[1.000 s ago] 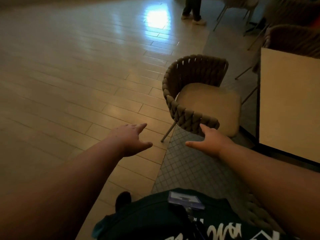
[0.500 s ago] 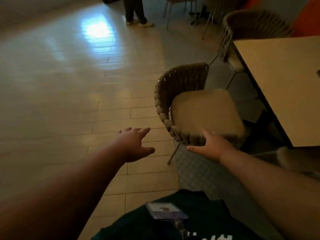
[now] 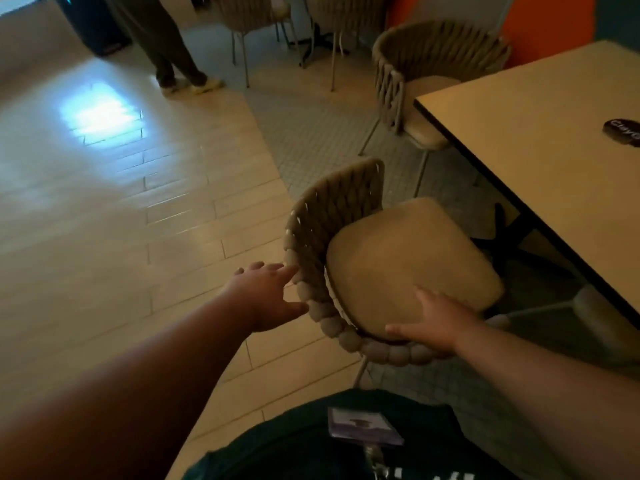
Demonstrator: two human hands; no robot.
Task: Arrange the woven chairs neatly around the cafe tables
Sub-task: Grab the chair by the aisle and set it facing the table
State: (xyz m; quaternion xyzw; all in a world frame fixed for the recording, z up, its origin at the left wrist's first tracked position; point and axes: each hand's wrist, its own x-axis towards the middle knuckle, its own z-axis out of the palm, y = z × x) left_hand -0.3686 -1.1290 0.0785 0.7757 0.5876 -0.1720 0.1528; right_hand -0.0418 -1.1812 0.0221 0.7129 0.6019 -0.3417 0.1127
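Taupe rope-woven chair with tan cushion stands angled just ahead, left hand spread, fingertips on its outer weave, right hand flat over the near rim, neither clasping; risk: a lopsided shove pivots it into the pale square table beyond the right hand.

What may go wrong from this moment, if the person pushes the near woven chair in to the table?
1. The left hand is at the woven chair rim with straight fingers, and the right hand lies flat across it. Without a grip, a push may slip or spin the chair.
2. The chair stands askew to the table, close to its dark base; a leg may strike that base.
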